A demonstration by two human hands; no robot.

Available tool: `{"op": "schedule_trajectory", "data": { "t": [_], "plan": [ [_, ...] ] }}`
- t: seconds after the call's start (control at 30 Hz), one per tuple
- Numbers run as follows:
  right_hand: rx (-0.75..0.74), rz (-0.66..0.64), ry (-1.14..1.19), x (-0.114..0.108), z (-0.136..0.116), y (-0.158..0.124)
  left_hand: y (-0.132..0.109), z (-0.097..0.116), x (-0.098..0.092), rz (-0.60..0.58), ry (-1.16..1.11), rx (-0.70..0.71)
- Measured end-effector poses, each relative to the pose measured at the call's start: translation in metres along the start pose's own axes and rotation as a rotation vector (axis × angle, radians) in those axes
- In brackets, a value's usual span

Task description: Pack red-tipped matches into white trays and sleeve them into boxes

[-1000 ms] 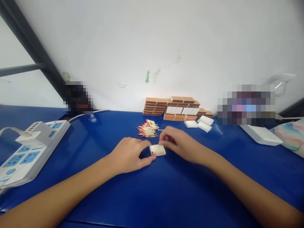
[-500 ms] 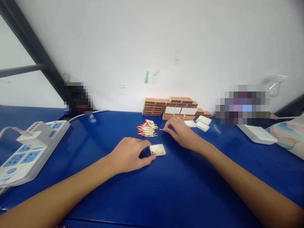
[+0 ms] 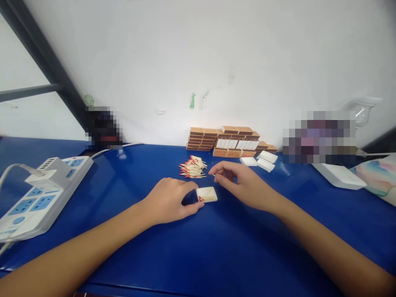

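On the blue table lies a small white matchbox tray [image 3: 210, 191] with a few red-tipped matches along its near side. My left hand [image 3: 173, 201] grips the tray's left end between thumb and fingers. Pinched in the fingertips of my right hand [image 3: 239, 181] is a thin match [image 3: 213, 175], mostly hidden by the fingers; this hand hovers just behind and right of the tray. A loose pile of red-headed matches [image 3: 193, 168] lies behind the tray, left of my right hand.
Stacked brown matchboxes [image 3: 202, 139] stand against the wall, with a row of white trays [image 3: 236, 143] among them. Several white trays [image 3: 266, 161] lie in front. A power strip [image 3: 43, 202] sits at left, a white box [image 3: 338, 177] at right.
My right hand has drawn back toward me, away from the stacked boxes, with the match in its fingers. My left hand stays on the tray. The view has shifted slightly.
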State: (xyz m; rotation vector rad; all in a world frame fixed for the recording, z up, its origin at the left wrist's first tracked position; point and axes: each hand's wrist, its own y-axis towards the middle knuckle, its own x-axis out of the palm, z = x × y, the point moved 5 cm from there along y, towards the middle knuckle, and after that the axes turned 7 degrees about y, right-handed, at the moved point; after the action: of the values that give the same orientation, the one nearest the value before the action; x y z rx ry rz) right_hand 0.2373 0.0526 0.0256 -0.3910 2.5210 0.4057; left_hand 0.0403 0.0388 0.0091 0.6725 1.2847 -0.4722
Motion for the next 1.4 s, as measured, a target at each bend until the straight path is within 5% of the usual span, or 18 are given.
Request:
{"op": "schedule_trajectory", "data": {
  "t": [0.27,0.47,0.73,1.07,1.4],
  "plan": [
    [0.171,-0.046,0.351,0.012,0.002,-0.005,0.003,-0.003,-0.001,0.059,-0.016,0.001],
    [0.145,-0.02,0.011,0.016,0.018,-0.006,0.002,-0.005,-0.001,0.085,-0.002,0.004],
    [-0.178,-0.093,-0.197,0.022,0.0,-0.014,0.001,-0.002,0.0,0.023,0.018,0.032],
    [-0.29,-0.135,-0.427,0.027,-0.011,-0.016,0.0,0.002,0.0,-0.006,0.013,0.033],
    [-0.268,-0.14,-0.344,0.025,-0.012,-0.016,-0.001,0.004,0.002,0.0,0.029,0.053]
  ]
}}
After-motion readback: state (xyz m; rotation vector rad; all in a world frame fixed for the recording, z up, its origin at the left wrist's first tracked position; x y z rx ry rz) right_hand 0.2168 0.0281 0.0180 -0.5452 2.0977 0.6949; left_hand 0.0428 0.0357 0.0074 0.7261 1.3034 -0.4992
